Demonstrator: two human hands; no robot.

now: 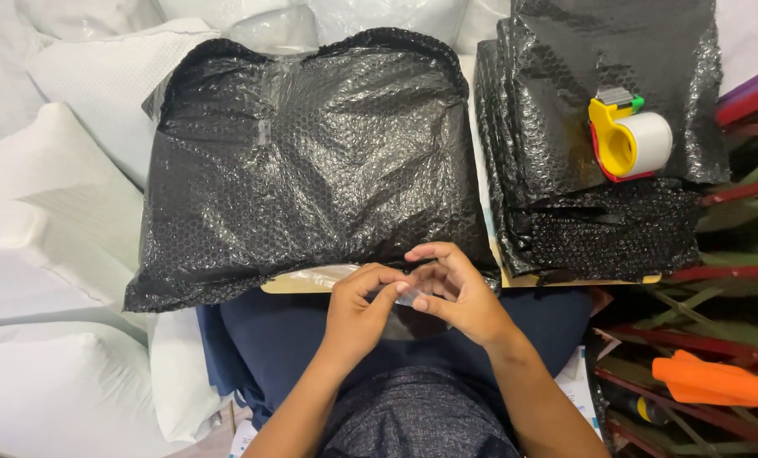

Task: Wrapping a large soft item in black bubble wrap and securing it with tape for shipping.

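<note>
Closely, both hands [413, 297] pinch clear tape [406, 297] beside parcel's [311, 161] near edge.

Stack of black bubble-wrap sheets [599, 220], right; yellow-and-red tape dispenser [629, 136] with clear roll resting on top of it; white padded bags [57, 212], left; orange object [714, 382], lower right, among red rack bars [735, 199].

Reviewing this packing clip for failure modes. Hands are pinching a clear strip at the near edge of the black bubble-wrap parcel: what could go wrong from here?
1. The clear tape strip is pinched between the left hand and right hand; it could fold and stick to itself or the fingers.
2. The black bubble-wrap parcel overhangs the lap unheld and may slide.
3. The tape dispenser sits on the bubble-wrap stack and could roll off.
</note>
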